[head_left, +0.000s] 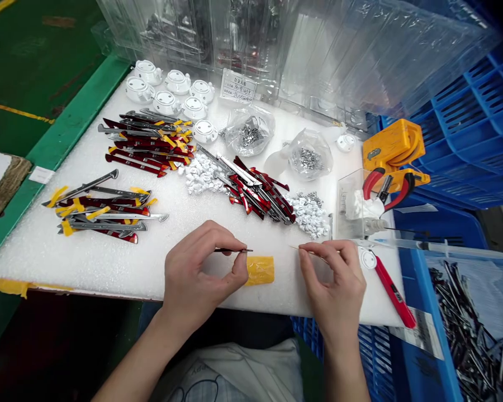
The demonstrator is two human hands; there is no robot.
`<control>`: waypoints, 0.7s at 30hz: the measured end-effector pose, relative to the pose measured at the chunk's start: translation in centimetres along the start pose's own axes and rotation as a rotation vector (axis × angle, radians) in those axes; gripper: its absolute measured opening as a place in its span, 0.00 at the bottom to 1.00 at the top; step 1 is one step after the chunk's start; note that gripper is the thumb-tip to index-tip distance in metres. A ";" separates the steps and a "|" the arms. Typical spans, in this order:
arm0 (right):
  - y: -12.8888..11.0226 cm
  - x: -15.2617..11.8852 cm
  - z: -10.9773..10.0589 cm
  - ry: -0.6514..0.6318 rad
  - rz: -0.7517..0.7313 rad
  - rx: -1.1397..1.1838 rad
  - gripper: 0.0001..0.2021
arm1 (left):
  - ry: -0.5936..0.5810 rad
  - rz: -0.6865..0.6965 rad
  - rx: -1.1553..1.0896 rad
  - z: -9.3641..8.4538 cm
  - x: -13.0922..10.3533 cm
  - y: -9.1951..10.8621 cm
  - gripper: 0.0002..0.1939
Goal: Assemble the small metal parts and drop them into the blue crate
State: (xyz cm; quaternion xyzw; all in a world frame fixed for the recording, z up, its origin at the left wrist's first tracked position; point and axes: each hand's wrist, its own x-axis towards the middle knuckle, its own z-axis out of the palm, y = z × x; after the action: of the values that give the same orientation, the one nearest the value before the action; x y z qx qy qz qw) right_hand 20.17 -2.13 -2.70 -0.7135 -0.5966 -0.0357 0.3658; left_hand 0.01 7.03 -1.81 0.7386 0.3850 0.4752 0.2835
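My left hand (205,268) is closed in a pinch on a slim dark strip-like part (226,250), whose tip pokes out past the fingertips. To its right, my right hand (335,273) pinches a thin stick (294,247), too fine to name exactly. The two hands are apart above the white foam board (285,301). Between them a piece of yellow tape (262,269) lies on the foam. Beyond the hands is a pile of red and silver strip parts (260,192), with small white pieces (312,215) beside it.
Taped strips lie in two heaps, a left one (100,212) and a far one (151,139). White lidded pieces (178,82) stand behind. Two bags (249,131) hold tiny metal bits. At right are pliers (388,190), a yellow tape dispenser (392,151) and a red-handled tool (396,293).
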 end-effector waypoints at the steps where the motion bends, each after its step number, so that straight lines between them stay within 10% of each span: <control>1: 0.1 -0.1 -0.2 -0.023 -0.019 -0.015 0.02 | 0.000 -0.001 -0.004 0.0 0.0 0.0 0.10; 4: 0.5 0.1 -1.6 0.046 -0.018 -0.004 0.04 | -0.007 0.001 -0.013 -0.1 0.0 -0.1 0.10; 9: 1.8 1.9 -4.0 0.603 0.232 0.102 0.09 | -0.029 -0.028 0.001 -0.1 -0.2 -0.3 0.09; 21: 4.9 5.2 -3.7 0.475 0.256 -0.125 0.17 | -0.028 -0.012 0.004 -0.2 -0.1 -0.1 0.10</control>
State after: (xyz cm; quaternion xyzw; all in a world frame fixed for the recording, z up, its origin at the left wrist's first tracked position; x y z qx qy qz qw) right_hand 27.33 0.03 0.19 -0.7758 -0.3956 -0.1924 0.4523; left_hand -0.30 7.00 -1.90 0.7436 0.3865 0.4622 0.2900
